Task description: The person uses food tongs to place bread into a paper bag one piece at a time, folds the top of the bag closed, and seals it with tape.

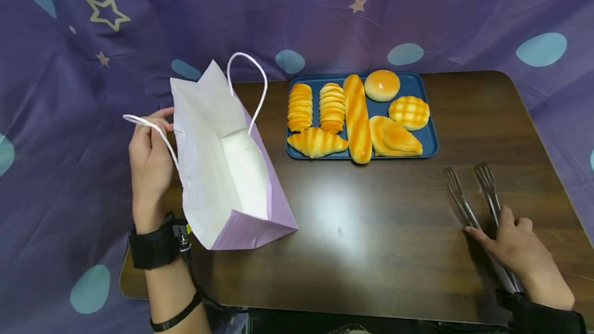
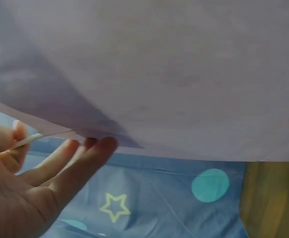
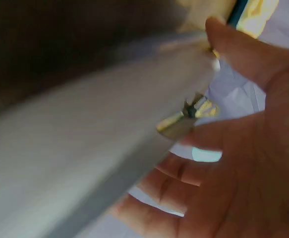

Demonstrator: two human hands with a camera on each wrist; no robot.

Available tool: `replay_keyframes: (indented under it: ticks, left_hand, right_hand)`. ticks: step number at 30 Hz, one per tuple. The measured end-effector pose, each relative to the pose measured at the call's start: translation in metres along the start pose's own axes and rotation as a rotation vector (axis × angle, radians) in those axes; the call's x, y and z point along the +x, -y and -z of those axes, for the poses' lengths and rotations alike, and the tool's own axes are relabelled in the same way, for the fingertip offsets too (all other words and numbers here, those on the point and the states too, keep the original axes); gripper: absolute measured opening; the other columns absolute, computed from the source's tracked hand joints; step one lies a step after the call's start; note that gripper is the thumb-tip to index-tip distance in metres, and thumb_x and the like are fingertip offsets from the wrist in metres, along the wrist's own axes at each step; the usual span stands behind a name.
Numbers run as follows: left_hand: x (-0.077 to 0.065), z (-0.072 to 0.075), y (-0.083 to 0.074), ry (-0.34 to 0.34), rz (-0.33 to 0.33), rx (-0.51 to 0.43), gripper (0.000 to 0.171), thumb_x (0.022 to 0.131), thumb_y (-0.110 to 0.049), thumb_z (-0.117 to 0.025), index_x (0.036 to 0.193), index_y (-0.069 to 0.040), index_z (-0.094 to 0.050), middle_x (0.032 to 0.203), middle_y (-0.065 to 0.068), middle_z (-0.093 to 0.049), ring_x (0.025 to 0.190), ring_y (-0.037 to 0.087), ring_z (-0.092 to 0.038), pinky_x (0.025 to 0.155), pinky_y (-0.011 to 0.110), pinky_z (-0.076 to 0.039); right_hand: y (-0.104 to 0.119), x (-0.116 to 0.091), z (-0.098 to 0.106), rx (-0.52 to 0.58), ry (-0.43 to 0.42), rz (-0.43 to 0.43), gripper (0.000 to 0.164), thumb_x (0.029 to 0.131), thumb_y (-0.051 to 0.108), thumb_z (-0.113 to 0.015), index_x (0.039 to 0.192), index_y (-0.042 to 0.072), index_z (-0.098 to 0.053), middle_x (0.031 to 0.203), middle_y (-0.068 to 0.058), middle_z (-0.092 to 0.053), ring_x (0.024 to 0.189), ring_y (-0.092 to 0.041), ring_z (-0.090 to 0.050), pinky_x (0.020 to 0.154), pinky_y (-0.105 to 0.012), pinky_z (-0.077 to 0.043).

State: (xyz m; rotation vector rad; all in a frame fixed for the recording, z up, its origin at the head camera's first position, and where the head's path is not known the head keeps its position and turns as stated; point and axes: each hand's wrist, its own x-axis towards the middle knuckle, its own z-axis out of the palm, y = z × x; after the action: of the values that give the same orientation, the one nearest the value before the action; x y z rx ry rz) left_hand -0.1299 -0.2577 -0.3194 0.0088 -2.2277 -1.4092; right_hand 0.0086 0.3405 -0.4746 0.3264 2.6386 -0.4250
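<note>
My left hand [image 1: 150,161] is at the left side of a paper bag [image 1: 236,231], lilac outside and white inside. In the left wrist view its thumb and a finger pinch the white cord handle [image 2: 28,141], while other fingers touch the bag's wall [image 2: 184,89]. The bag's mouth gapes and its second handle [image 1: 265,86] stands up. At the right, my right hand [image 1: 526,251] grips metal tongs [image 1: 468,213] with fork-like ends, thumb on one arm and fingers by the other. The tips are spread apart with nothing between them.
A blue tray [image 1: 432,143] at the back of the brown table [image 1: 362,251] carries several breads, among them a croissant [image 1: 317,142], a long loaf [image 1: 357,117] and a round bun [image 1: 382,85]. A purple patterned cloth [image 1: 301,14] hangs behind.
</note>
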Motion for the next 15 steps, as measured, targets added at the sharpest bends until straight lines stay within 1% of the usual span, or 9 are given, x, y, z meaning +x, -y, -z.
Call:
replay_keyframes:
  ticks: [2,5,6,7,9,10,12,14,15]
  left_hand:
    - [-0.005,0.007,-0.004,0.008,0.026,0.037,0.023,0.103,-0.010,-0.039,0.086,-0.011,-0.055,0.124,0.013,-0.064,0.110,0.015,-0.055,0.088,0.022,-0.036]
    - [-0.010,0.014,-0.011,0.023,0.045,0.045,0.020,0.103,-0.010,-0.039,0.092,-0.008,-0.055,0.127,0.013,-0.063,0.107,0.015,-0.056,0.088,0.023,-0.038]
    - [-0.011,0.015,-0.012,0.027,0.050,0.048,0.019,0.103,-0.010,-0.039,0.093,-0.008,-0.055,0.128,0.013,-0.063,0.106,0.015,-0.055,0.088,0.023,-0.039]
    - [-0.011,0.015,-0.014,0.037,0.045,0.053,0.019,0.103,-0.010,-0.039,0.094,-0.007,-0.055,0.129,0.013,-0.063,0.104,0.015,-0.055,0.088,0.023,-0.039]
    - [-0.009,0.012,-0.016,0.070,0.033,0.054,0.020,0.104,-0.012,-0.039,0.098,-0.002,-0.055,0.131,0.014,-0.062,0.106,0.015,-0.055,0.088,0.024,-0.039]
    - [-0.008,0.009,-0.018,0.088,0.025,0.059,0.021,0.104,-0.014,-0.039,0.100,0.000,-0.054,0.131,0.014,-0.061,0.107,0.016,-0.055,0.089,0.024,-0.039]
    - [-0.004,0.005,-0.019,0.123,0.002,0.068,0.024,0.104,-0.015,-0.040,0.103,0.005,-0.053,0.132,0.015,-0.061,0.111,0.016,-0.054,0.091,0.025,-0.038]
    - [-0.001,0.001,-0.020,0.146,-0.012,0.073,0.027,0.104,-0.016,-0.040,0.104,0.008,-0.053,0.132,0.017,-0.060,0.115,0.018,-0.053,0.093,0.026,-0.037]
    - [0.000,0.000,-0.020,0.152,-0.014,0.075,0.026,0.104,-0.016,-0.040,0.104,0.007,-0.053,0.133,0.017,-0.060,0.116,0.018,-0.053,0.094,0.026,-0.037]
  right_hand:
    - [0.005,0.004,-0.002,0.005,-0.023,0.011,0.104,0.095,0.059,-0.044,0.134,-0.030,-0.007,0.103,-0.058,-0.025,0.081,-0.070,-0.041,0.058,-0.067,-0.041]
    - [0.011,0.011,-0.005,0.013,-0.058,0.029,0.099,0.095,0.057,-0.046,0.125,-0.032,-0.017,0.097,-0.053,-0.031,0.078,-0.065,-0.043,0.054,-0.065,-0.040]
    - [0.012,0.013,-0.006,0.013,-0.058,0.033,0.098,0.095,0.058,-0.046,0.122,-0.033,-0.019,0.096,-0.052,-0.032,0.077,-0.063,-0.044,0.053,-0.064,-0.040]
    - [0.012,0.014,-0.007,0.014,-0.060,0.038,0.097,0.095,0.057,-0.046,0.119,-0.034,-0.021,0.095,-0.052,-0.033,0.077,-0.062,-0.044,0.053,-0.063,-0.040]
    - [0.010,0.015,-0.008,0.011,-0.055,0.046,0.094,0.096,0.056,-0.045,0.112,-0.034,-0.023,0.092,-0.051,-0.033,0.074,-0.059,-0.044,0.051,-0.060,-0.040]
    - [0.007,0.015,-0.010,0.010,-0.065,0.048,0.090,0.096,0.054,-0.046,0.107,-0.033,-0.025,0.089,-0.049,-0.034,0.071,-0.056,-0.045,0.049,-0.057,-0.041]
    - [0.003,0.015,-0.011,0.012,-0.058,0.045,0.088,0.097,0.050,-0.046,0.105,-0.035,-0.024,0.088,-0.050,-0.033,0.071,-0.057,-0.044,0.047,-0.055,-0.041]
    - [-0.001,0.017,-0.014,0.015,-0.063,0.043,0.087,0.097,0.046,-0.047,0.108,-0.037,-0.022,0.089,-0.052,-0.032,0.073,-0.060,-0.042,0.047,-0.056,-0.042]
    - [-0.002,0.018,-0.015,0.024,-0.068,0.042,0.086,0.097,0.043,-0.048,0.109,-0.038,-0.022,0.090,-0.053,-0.032,0.074,-0.062,-0.042,0.046,-0.056,-0.042]
